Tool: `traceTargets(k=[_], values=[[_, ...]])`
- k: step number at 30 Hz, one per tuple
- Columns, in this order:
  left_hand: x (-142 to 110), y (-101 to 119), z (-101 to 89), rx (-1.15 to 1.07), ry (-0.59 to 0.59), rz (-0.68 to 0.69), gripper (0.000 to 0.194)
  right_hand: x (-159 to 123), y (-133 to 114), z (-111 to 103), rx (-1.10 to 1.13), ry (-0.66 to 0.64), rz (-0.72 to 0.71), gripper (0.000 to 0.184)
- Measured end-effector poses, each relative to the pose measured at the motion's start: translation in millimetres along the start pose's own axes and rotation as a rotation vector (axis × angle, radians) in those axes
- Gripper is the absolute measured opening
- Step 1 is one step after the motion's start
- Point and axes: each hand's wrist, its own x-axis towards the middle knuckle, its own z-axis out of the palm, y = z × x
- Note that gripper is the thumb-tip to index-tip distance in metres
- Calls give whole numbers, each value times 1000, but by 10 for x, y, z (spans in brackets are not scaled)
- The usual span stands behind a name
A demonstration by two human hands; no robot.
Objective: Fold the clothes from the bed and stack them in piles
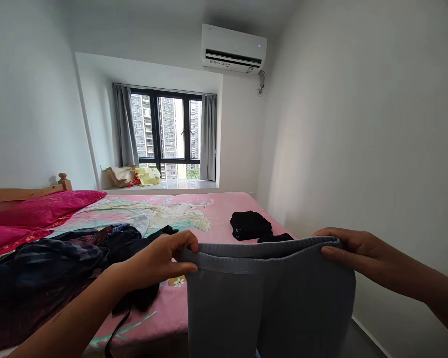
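A pair of grey trousers (269, 293) hangs upright in front of me, its waistband stretched between both hands. My left hand (173, 256) pinches the left end of the waistband between thumb and fingers. At the right end, my right hand (343, 246) grips the waistband with the thumb in front and the fingers behind. The waist opening gapes slightly along the top. Below, the legs run out of the frame. Behind the trousers, a folded black garment (251, 225) lies on the bed, and another dark garment (276, 238) is partly hidden by the waistband.
A heap of dark clothes (70, 263) covers the left side of the bed (224, 209) with its pink floral sheet. Magenta pillows (48, 209) rest by the wooden headboard (26, 193). Bags (147, 176) sit on the window sill. A white wall (366, 124) rises on the right.
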Motion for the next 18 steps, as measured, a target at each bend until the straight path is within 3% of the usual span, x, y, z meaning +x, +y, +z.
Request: traceTargets(k=[4, 10, 15, 18], values=[[55, 49, -25, 141, 8, -11, 21, 11, 1, -103, -51, -48, -30, 31], [145, -39, 25, -10, -66, 22, 29, 12, 166, -98, -7, -47, -36, 29], [214, -154, 226, -142, -97, 6, 19, 27, 427, 76, 95, -29, 51, 33], [248, -256, 465, -263, -41, -20, 29, -34, 574, 210, 122, -26, 92, 35]])
